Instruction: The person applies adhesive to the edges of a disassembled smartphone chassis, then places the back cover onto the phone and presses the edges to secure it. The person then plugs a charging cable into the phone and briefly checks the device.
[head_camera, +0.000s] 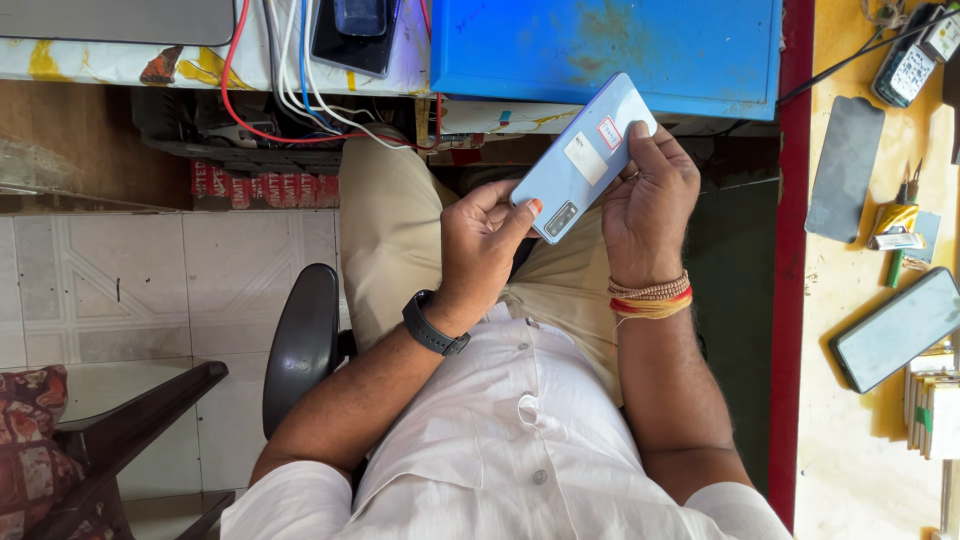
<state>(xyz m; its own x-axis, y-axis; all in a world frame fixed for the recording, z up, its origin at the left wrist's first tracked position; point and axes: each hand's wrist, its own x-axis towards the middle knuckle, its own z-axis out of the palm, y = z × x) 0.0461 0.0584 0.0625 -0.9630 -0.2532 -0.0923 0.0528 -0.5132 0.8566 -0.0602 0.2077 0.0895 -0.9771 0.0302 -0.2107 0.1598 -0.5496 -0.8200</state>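
I hold a light blue smartphone (585, 158) back side up over my lap, tilted diagonally, with two small stickers on its back and its camera block at the lower end. My left hand (480, 250), with a black band on the wrist, grips the lower end, and its thumb presses the edge near the camera block. My right hand (650, 205), with thread bracelets on the wrist, holds the upper right side, and its fingertips rest near the top corner. The phone's screen side is hidden.
A blue box (610, 45) lies on the bench ahead, beside red and white cables (285, 90) and a dark phone (355, 35). On the yellow bench (860, 430) at right lie another phone (895, 330), a grey pad (845, 165) and small tools. A black chair (300, 340) stands on the tiled floor.
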